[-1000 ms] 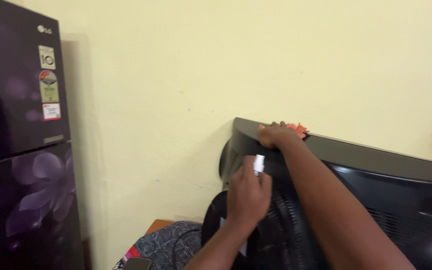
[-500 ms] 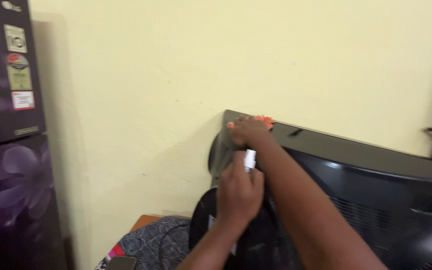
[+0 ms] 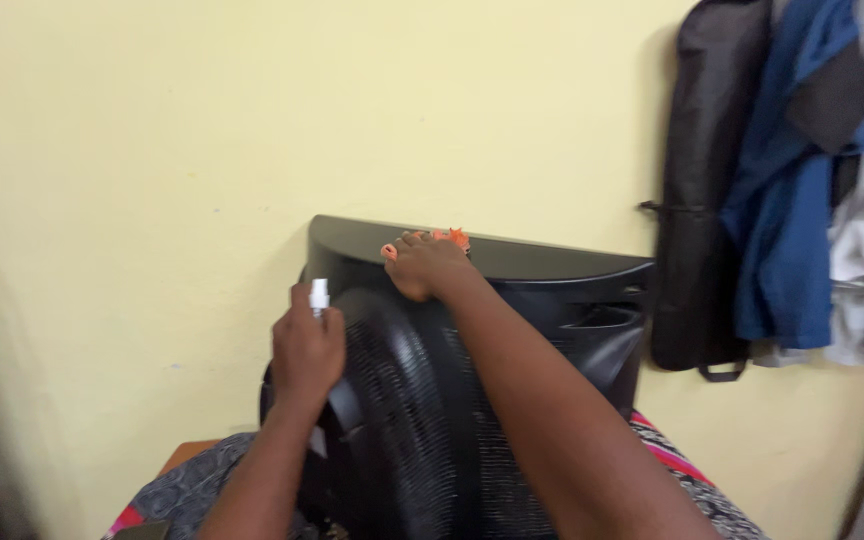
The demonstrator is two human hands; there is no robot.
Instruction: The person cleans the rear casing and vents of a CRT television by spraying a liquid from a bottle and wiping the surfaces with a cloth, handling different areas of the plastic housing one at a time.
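left hand [image 3: 307,350] fisted, right hand [image 3: 426,266] pressing flat

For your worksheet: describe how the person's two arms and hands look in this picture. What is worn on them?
Both forearms are bare, no sleeves in view. The left hand and right hand wear no gloves; no watch, bracelet or ring shows.

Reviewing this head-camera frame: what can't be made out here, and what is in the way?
- Orange cloth: mostly covered by the right hand on the television top.
- White spray bottle: only its nozzle shows; the left hand wraps the body.
- Television screen: faces away, only the vented back is seen.
- Patterned cloth and stand: cut off by the bottom edge.
- Hanging clothes: blurred, cropped at the right.
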